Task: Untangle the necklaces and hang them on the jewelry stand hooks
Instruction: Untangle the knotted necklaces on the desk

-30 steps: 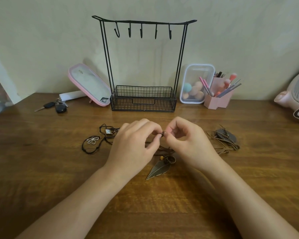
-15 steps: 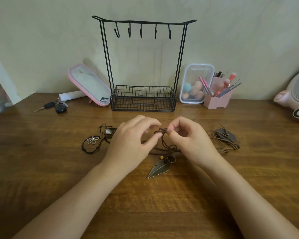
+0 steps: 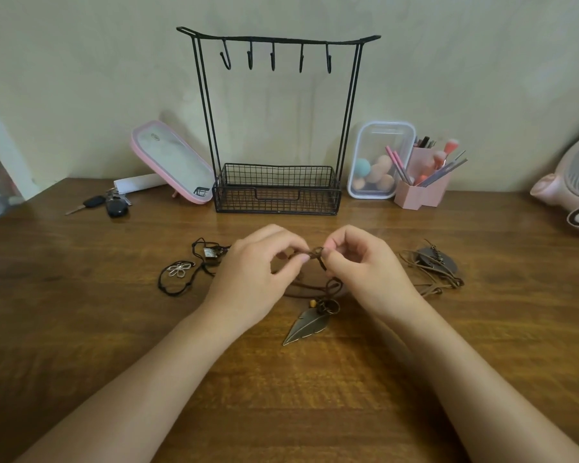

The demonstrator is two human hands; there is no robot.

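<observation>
Untangling is the step in hand. At frame centre the left hand [image 3: 254,279] and right hand [image 3: 365,272] each pinch the brown cord [image 3: 316,252], fingertips clamped either side of a small knot held just above the table [image 3: 81,329]. Its leaf pendant [image 3: 306,325] lies below. All 5 hooks [image 3: 273,61] of the jewelry stand [image 3: 211,128], upper centre, hang bare. Next, I judge, gentle opposing pulls to loosen the knot. A black-cord necklace [image 3: 180,269] waits centre left and a brown-cord necklace [image 3: 435,265] centre right. No writing is legible

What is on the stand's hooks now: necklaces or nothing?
Empty: all five hooks of the jewelry stand hang bare, no cord on any.
</observation>
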